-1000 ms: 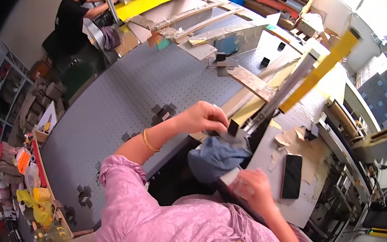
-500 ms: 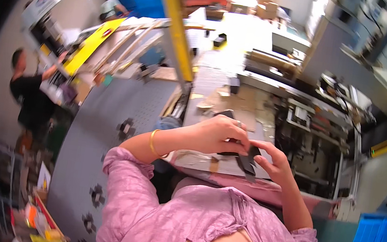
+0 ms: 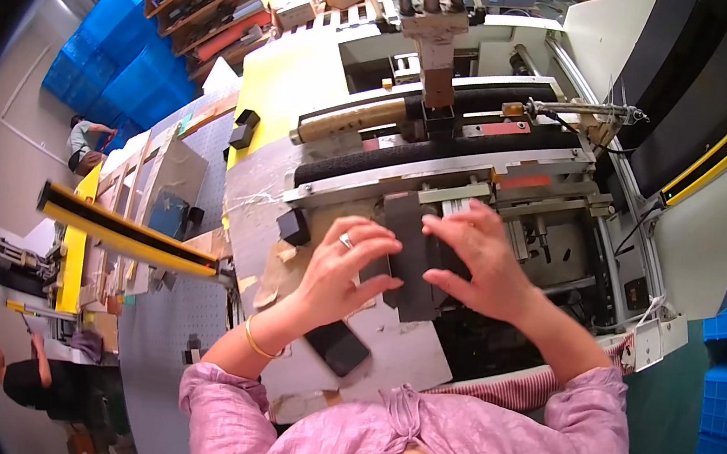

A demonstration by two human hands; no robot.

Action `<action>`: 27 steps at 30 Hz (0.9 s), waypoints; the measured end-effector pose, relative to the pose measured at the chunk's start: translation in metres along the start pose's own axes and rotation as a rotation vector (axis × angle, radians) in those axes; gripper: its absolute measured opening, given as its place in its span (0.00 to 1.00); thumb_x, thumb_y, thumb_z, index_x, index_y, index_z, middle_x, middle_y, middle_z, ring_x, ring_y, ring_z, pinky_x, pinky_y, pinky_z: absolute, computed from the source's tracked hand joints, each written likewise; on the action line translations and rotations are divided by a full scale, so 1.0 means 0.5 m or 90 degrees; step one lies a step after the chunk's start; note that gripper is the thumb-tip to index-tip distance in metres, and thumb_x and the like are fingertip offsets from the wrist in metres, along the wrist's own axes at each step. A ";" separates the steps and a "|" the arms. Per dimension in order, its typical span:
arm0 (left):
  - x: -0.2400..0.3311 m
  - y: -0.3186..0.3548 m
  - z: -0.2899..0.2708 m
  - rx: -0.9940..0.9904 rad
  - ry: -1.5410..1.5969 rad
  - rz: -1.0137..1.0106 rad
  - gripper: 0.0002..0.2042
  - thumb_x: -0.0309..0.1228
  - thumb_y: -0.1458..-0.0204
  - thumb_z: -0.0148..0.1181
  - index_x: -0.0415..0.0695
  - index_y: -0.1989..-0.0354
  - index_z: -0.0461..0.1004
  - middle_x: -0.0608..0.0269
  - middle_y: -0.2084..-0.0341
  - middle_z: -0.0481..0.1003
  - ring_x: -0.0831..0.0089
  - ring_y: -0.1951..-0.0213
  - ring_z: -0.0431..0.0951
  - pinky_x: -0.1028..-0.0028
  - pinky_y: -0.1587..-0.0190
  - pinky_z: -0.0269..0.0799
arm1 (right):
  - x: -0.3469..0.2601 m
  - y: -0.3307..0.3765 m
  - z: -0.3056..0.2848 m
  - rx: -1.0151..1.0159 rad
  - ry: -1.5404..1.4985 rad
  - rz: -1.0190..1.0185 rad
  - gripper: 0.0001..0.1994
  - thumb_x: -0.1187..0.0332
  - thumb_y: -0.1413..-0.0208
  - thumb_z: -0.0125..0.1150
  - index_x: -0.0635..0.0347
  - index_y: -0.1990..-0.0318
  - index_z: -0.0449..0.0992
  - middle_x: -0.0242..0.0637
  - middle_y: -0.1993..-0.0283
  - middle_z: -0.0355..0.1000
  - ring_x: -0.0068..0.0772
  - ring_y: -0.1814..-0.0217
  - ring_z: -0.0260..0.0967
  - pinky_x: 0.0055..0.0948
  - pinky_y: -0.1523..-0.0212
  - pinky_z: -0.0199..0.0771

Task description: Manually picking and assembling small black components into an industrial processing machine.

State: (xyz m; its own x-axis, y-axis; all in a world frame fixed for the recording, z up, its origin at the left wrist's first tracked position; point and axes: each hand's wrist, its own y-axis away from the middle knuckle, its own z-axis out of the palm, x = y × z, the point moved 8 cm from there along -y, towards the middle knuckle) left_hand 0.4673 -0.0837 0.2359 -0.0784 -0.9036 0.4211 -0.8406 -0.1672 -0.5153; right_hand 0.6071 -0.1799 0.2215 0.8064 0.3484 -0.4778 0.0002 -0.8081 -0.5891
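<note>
Both hands, left hand (image 3: 348, 267) and right hand (image 3: 476, 263), press a dark flat piece (image 3: 414, 267) with fingers spread apart; uneven pressure could skew it under the press head (image 3: 440, 60).

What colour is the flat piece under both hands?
Dark grey, best seen in the head view, under the left hand and right hand.

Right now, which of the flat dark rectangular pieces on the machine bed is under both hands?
The large dark grey sheet in the middle: the left hand and right hand both press it. The small glossy black slab lies untouched, nearer the person.
</note>
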 end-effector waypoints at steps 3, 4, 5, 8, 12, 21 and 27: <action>-0.102 -0.094 0.003 0.020 0.130 -0.117 0.26 0.23 0.60 0.73 0.46 0.49 0.74 0.63 0.51 0.75 0.64 0.49 0.74 0.67 0.48 0.71 | 0.093 -0.094 -0.049 -0.008 -0.043 0.016 0.29 0.61 0.48 0.68 0.55 0.38 0.68 0.34 0.49 0.73 0.42 0.42 0.66 0.44 0.33 0.54; -0.148 -0.134 0.009 0.026 0.168 -0.160 0.26 0.24 0.58 0.73 0.45 0.48 0.73 0.62 0.52 0.76 0.68 0.53 0.75 0.69 0.52 0.73 | 0.144 -0.126 -0.061 0.013 -0.051 0.041 0.28 0.67 0.47 0.67 0.58 0.38 0.68 0.34 0.51 0.73 0.35 0.45 0.69 0.37 0.40 0.64; -0.213 -0.174 0.026 0.033 0.211 -0.207 0.25 0.25 0.56 0.72 0.44 0.47 0.71 0.61 0.54 0.76 0.72 0.57 0.76 0.71 0.56 0.75 | 0.236 -0.152 -0.029 -0.052 -0.382 0.285 0.27 0.70 0.46 0.66 0.60 0.38 0.67 0.35 0.51 0.74 0.27 0.50 0.71 0.28 0.49 0.72; -0.358 -0.292 0.018 0.101 0.421 -0.230 0.28 0.27 0.52 0.72 0.43 0.42 0.67 0.61 0.58 0.79 0.78 0.63 0.77 0.77 0.61 0.75 | 0.397 -0.272 -0.021 -0.016 -0.446 0.225 0.31 0.62 0.43 0.68 0.71 0.38 0.63 0.42 0.55 0.78 0.26 0.54 0.74 0.24 0.51 0.75; -0.345 -0.431 -0.036 0.101 0.049 -0.094 0.34 0.33 0.55 0.74 0.45 0.38 0.66 0.61 0.62 0.82 0.76 0.66 0.77 0.74 0.59 0.74 | 0.432 -0.358 -0.112 0.018 -0.166 0.105 0.30 0.61 0.45 0.69 0.63 0.37 0.66 0.40 0.54 0.78 0.27 0.50 0.74 0.26 0.50 0.76; -0.295 -0.329 -0.093 0.349 0.053 -0.097 0.32 0.41 0.58 0.76 0.49 0.43 0.71 0.63 0.64 0.81 0.65 0.62 0.78 0.65 0.56 0.75 | 0.312 -0.268 -0.125 0.388 -0.544 0.072 0.22 0.61 0.35 0.51 0.66 0.39 0.66 0.51 0.42 0.72 0.45 0.37 0.69 0.39 0.34 0.64; -0.062 0.156 -0.139 0.080 -0.073 -0.063 0.12 0.35 0.52 0.69 0.48 0.59 0.78 0.63 0.61 0.78 0.62 0.57 0.76 0.64 0.52 0.72 | -0.055 0.074 0.225 -0.147 -0.609 0.313 0.09 0.74 0.37 0.54 0.69 0.56 0.78 0.40 0.61 0.78 0.28 0.61 0.75 0.28 0.55 0.75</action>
State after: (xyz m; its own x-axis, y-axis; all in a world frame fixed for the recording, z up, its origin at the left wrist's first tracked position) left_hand 0.3669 -0.0414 0.2347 0.0691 -0.9180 0.3905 -0.7672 -0.2991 -0.5673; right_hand 0.5183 -0.1657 0.1396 -0.0422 0.1070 -0.9934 -0.0046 -0.9943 -0.1069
